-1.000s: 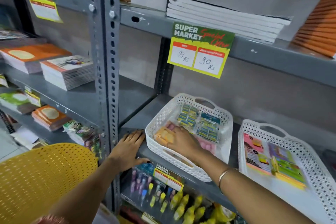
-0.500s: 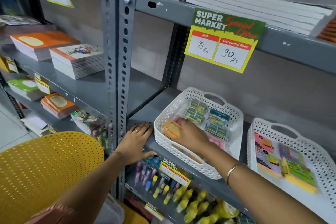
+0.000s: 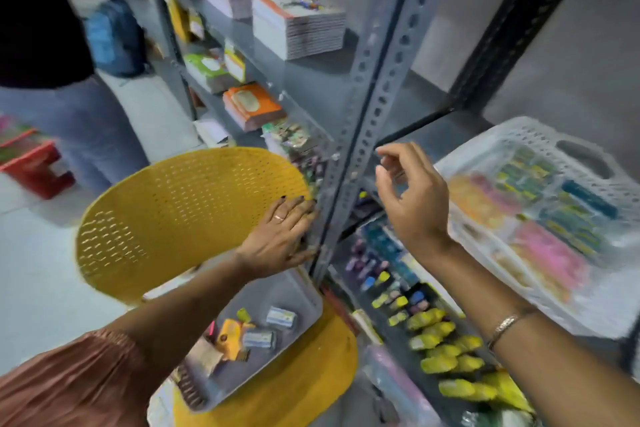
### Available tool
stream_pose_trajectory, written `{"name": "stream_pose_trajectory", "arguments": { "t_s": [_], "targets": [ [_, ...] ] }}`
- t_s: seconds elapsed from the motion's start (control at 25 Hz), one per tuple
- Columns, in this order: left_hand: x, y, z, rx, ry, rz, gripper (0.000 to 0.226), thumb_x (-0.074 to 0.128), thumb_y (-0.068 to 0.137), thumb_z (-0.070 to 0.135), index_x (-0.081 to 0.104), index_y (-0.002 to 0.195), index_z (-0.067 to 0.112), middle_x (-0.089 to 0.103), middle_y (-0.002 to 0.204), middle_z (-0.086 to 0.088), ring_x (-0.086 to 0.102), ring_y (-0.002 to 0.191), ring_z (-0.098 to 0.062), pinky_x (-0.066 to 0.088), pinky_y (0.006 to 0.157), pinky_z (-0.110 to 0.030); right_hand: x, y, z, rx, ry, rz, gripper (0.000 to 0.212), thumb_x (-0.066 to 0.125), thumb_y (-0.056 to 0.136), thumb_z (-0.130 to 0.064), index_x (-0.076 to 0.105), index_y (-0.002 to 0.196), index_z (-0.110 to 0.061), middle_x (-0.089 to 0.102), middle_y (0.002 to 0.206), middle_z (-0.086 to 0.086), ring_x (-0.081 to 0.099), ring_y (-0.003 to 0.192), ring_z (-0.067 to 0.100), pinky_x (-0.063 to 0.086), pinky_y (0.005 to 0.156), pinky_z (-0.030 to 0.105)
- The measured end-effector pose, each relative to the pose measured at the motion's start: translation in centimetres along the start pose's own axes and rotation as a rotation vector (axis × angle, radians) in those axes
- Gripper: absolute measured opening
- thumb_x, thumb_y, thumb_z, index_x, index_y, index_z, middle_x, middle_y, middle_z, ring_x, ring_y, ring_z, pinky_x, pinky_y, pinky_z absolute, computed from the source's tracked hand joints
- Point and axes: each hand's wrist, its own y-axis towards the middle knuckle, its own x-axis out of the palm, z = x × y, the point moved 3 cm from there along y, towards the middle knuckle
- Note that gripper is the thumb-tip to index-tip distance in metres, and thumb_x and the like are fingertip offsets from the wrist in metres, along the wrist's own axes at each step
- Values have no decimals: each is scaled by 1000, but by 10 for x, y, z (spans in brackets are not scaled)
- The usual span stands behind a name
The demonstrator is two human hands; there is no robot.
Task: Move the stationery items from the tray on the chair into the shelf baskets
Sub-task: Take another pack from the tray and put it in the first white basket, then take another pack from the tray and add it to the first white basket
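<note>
Down at six o'clock, a grey plastic tray (image 3: 298, 291) lies on the seat of a yellow perforated chair (image 3: 180, 215), its long axis running from seven o'clock up toward one o'clock. Small stationery items sit loose in it: an orange-yellow piece (image 3: 230, 334) and two pale wrapped packets (image 3: 281, 317), each packet lying roughly crosswise to the tray's length. A spiral-bound pad (image 3: 188, 386) shows at the tray's near end, partly under the left forearm.

The left hand (image 3: 280, 239) rests flat, fingers spread toward three o'clock, against the grey slotted steel upright (image 3: 363, 121) of the shelf; its grip is released and holds nothing. The right hand (image 3: 412, 198) hangs in the air at about two o'clock from the tray, clear of everything, fingers loosely curled and empty.

Toward three o'clock a white lattice-walled basket (image 3: 526, 135) with a cut-out handle sits on the shelf, blurred, filled with flat yellow, pink and blue-green packs. Open room lies between the upright and the basket's near rim. Below the shelf edge hang rows of yellow and coloured markers (image 3: 440, 340). Stacks of notebooks (image 3: 298, 24) fill the shelves toward eleven o'clock, where another person (image 3: 45, 28) stands.
</note>
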Motion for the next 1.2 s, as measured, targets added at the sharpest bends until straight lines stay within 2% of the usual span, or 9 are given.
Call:
{"name": "stream_pose_trajectory", "arguments": {
  "t_s": [0.2,0.32,0.4,0.52,0.68,0.84,0.96,1.08,1.2],
  "targets": [
    [49,-140,-48,-290,-15,-238,76,19,92,64,49,129,5,50,133,-20,45,121,-35,20,102,-47,137,-60,-4,-37,0,-356,26,45,83,-26,58,103,-15,64,97,9,65,85,30,51,64,35],
    [81,-208,-68,-392,-11,-333,77,20,91,66,47,130,5,50,133,-21,45,122,-35,20,102,-47,225,-129,-5,-51,-6,-676,30,56,83,-24,56,110,-13,64,108,11,62,99,32,51,75,35],
    [104,-241,-80,-415,-3,-372,75,23,90,66,45,130,6,51,132,-21,47,120,-36,22,101,-47,271,-178,-11,-52,-11,-814,37,69,74,-22,59,107,-11,67,103,10,65,92,30,53,70,30],
    [135,-273,-91,-360,-4,-443,72,34,88,65,44,130,7,48,135,-21,42,125,-37,21,104,-47,322,-245,-22,-48,-50,-904,38,81,55,-28,61,85,-16,67,78,1,67,71,21,50,50,22],
    [178,-304,-96,-285,-19,-521,74,35,88,64,46,134,6,46,137,-19,35,130,-35,18,105,-46,370,-311,-24,46,-189,-1013,61,83,49,-42,59,99,-15,68,93,5,66,87,24,56,72,34],
    [197,-320,-93,-284,-50,-482,73,34,88,65,44,133,8,48,136,-19,35,130,-36,19,106,-47,389,-343,-26,90,-335,-1036,94,84,22,-57,63,102,-13,68,89,1,66,83,19,57,69,32],
    [200,-321,-95,-287,-48,-467,74,30,87,66,48,129,7,49,133,-21,37,127,-37,19,106,-47,397,-351,-26,147,-318,-1055,93,88,32,-45,54,111,-9,65,99,6,62,91,22,55,71,33],
    [200,-319,-93,-295,-46,-437,72,36,86,63,51,127,6,50,130,-23,39,124,-39,19,105,-46,402,-353,-26,186,-219,-1076,76,81,60,-32,43,122,-8,54,121,11,51,113,28,49,88,38],
    [199,-319,-92,-306,-43,-412,72,36,86,62,52,126,5,51,128,-24,40,122,-40,20,105,-46,398,-352,-22,179,-271,-1000,75,82,57,-37,49,118,-7,58,116,11,55,108,28,51,89,40]
  ]
}}
